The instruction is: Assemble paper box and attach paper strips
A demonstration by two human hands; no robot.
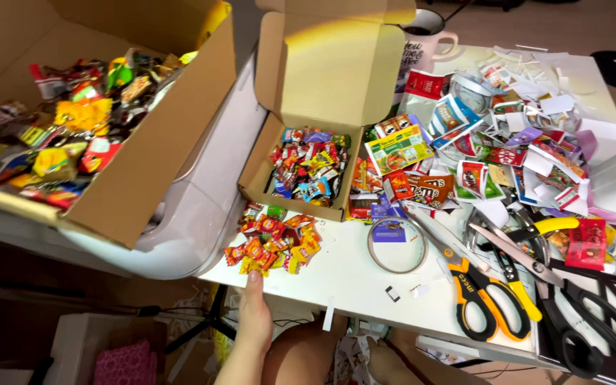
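Left hand [254, 314] at table edge [351, 281] – candy pile [274, 246] just above.

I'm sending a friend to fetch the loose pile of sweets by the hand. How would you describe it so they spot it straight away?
Start at the white table and find the small open cardboard box of wrapped sweets near its left end. Just in front of it, at the table's edge above the hand, lies the loose pile of sweets: red, orange and yellow wrappers, the only heap not boxed.
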